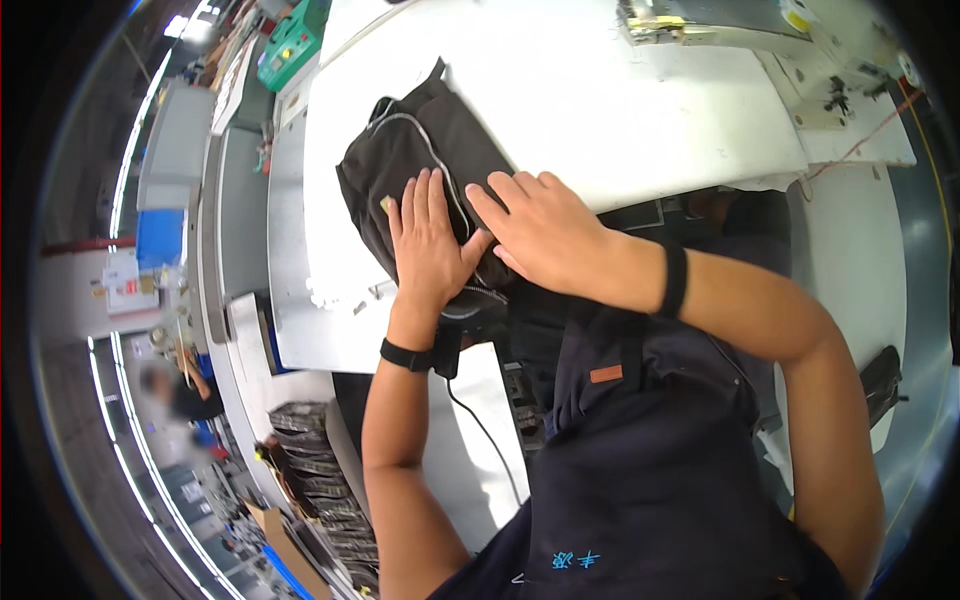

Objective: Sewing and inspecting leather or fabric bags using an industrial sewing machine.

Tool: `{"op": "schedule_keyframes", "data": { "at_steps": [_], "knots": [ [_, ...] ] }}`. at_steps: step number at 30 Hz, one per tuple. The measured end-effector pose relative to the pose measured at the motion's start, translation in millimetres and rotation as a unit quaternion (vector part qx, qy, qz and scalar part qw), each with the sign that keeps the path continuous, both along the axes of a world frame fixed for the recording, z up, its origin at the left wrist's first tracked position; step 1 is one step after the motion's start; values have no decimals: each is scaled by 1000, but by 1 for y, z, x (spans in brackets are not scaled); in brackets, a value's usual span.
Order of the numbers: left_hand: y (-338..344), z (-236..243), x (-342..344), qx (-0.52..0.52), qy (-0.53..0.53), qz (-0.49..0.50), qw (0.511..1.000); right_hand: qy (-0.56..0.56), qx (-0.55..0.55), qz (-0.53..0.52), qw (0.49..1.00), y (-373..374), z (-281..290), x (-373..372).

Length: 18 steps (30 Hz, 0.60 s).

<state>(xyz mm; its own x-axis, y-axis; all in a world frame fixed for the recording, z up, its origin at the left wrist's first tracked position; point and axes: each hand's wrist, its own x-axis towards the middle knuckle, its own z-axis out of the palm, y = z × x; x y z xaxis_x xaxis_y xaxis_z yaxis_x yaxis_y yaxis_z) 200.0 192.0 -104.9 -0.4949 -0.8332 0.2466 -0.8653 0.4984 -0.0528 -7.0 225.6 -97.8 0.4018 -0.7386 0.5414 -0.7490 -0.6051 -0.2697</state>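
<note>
A dark bag (465,135) with a pale curved zipper or piping line (432,150) lies on the white worktable in front of me. My left hand (428,240) is pressed flat on it, fingers stretched out and the thumb out to the right. At its little fingertip shows a small tan patch (387,203); I cannot tell what it is. My right hand (545,230) rests on the bag's right side, fingers slightly bent and apart, thumb lower down near the left thumb. Nothing shows in its grasp. Near my left wrist, a zipper section (487,293) is visible at the bag's near edge.
The white worktable (560,90) reaches back and right, where a sewing machine (720,25) stands. A green box (292,45) sits at the far left. A black cable (470,410) hangs below. Stacked camouflage-patterned pieces (315,460) lie lower left. A person (185,390) works beyond.
</note>
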Motion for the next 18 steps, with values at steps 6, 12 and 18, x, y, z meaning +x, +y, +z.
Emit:
{"op": "schedule_keyframes", "data": {
  "at_steps": [6,12,18],
  "knots": [
    [-2,-5,-7,36,-33,11,999,79,123,5,989,-45,-30,6],
    [-5,-2,-4,34,-64,15,997,-551,480,-59,680,-30,-30,-44],
    [20,29,-14,83,41,-26,995,-620,531,-40,576,17,-34,-52]
  ]
}}
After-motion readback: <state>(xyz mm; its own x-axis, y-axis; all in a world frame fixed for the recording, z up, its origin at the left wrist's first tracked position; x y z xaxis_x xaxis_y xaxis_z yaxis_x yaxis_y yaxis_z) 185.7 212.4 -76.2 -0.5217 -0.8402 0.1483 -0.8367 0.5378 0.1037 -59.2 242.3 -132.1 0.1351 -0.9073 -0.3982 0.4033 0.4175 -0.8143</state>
